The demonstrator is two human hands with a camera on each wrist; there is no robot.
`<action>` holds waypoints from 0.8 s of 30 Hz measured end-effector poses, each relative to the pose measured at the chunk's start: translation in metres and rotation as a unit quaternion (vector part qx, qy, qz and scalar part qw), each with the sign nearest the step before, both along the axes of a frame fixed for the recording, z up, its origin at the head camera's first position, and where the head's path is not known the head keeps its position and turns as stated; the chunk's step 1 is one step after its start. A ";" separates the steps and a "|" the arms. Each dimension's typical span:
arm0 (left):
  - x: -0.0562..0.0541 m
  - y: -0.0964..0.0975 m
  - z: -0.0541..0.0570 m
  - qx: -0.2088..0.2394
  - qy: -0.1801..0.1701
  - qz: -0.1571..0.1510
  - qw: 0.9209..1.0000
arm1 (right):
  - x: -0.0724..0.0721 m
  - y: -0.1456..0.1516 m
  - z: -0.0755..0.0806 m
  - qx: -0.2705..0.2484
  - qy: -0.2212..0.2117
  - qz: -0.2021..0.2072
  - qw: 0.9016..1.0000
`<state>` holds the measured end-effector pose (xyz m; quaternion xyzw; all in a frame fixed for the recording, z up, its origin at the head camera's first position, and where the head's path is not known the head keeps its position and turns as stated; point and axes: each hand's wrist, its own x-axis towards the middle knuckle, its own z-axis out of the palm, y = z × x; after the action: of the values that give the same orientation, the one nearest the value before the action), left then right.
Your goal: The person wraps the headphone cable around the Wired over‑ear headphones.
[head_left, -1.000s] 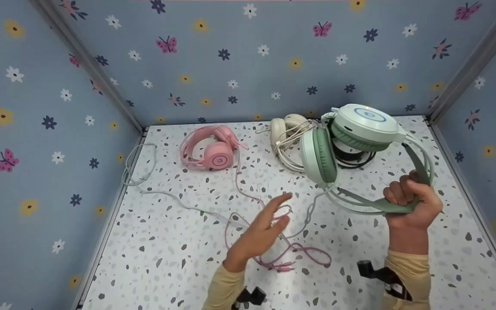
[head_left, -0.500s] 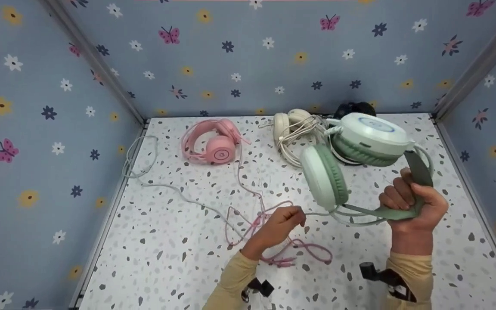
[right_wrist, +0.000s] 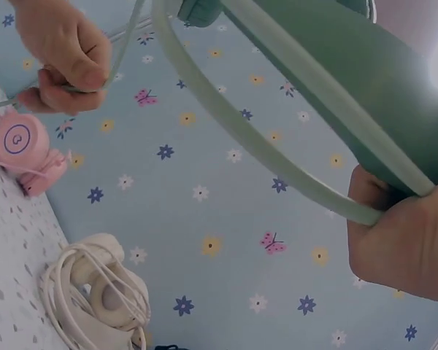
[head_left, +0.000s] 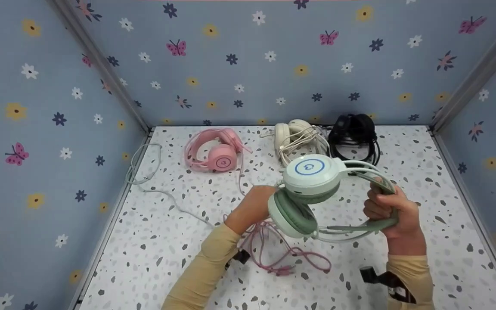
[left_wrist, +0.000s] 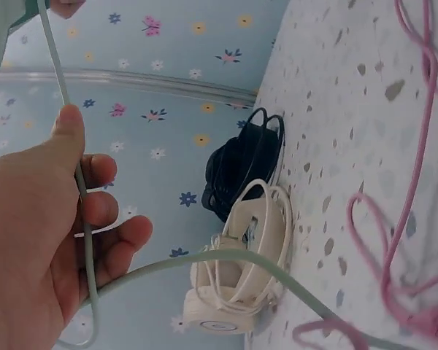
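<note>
In the head view, my right hand (head_left: 396, 211) grips the green headband of the pale green headphones (head_left: 310, 178), which hang above the table with both ear cups pointing left. My left hand (head_left: 254, 204) is beside the cups, its fingers hidden behind them. The left wrist view shows that left hand holding the thin green cable (left_wrist: 277, 270), thumb laid along it and fingers curled around it. From the right wrist view, the headband (right_wrist: 336, 95) runs into my right hand, and the left hand (right_wrist: 69, 62) pinches the cable further off.
Pink headphones (head_left: 222, 157) lie at the back left, their pink cord (head_left: 312, 258) tangled below the left arm. White headphones (head_left: 293, 137) and black headphones (head_left: 353, 131) stand by the back wall. A loop of pale green cable (head_left: 144, 183) lies near the left wall.
The green headphones have swung left and lower toward my left hand. My left hand, open a second ago, now holds the cable and has moved forward behind the cups.
</note>
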<state>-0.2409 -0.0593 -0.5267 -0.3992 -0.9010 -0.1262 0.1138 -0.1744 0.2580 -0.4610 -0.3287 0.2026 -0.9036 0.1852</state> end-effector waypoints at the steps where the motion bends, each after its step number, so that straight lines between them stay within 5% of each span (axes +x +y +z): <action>1: -0.004 -0.001 0.003 -0.024 0.027 -0.001 0.999 | 0.000 0.001 -0.002 0.015 0.001 0.000 1.000; 3: -0.012 -0.005 0.014 -0.071 0.085 -0.005 0.994 | -0.001 0.002 -0.006 0.039 0.004 -0.003 0.999; 6: -0.025 -0.010 0.033 -0.118 0.121 0.001 0.986 | -0.001 0.002 -0.009 0.069 0.010 -0.006 0.998; 10: -0.036 -0.010 0.061 -0.149 0.069 -0.010 0.986 | 0.002 0.000 -0.010 0.131 0.032 -0.030 0.990; 13: -0.042 -0.007 0.083 -0.170 0.010 -0.010 0.985 | 0.005 -0.004 -0.008 0.215 0.060 -0.082 0.971; 16: -0.049 -0.005 0.106 -0.179 -0.023 -0.003 0.984 | 0.009 -0.009 -0.004 0.325 0.088 -0.145 0.930; 19: -0.052 -0.003 0.132 -0.154 -0.054 0.000 0.987 | 0.012 -0.015 0.000 0.436 0.102 -0.208 0.870; 22: -0.047 0.000 0.150 -0.115 -0.099 -0.003 0.988 | 0.014 -0.021 0.002 0.515 0.070 -0.272 0.810; 24: -0.039 0.002 0.158 -0.094 -0.133 -0.003 0.987 | 0.014 -0.024 0.003 0.539 0.032 -0.315 0.780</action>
<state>-0.2801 -0.0577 -0.3686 -0.3902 -0.9148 -0.0935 -0.0450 -0.1606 0.2338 -0.4584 -0.1217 0.7549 -0.6437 0.0307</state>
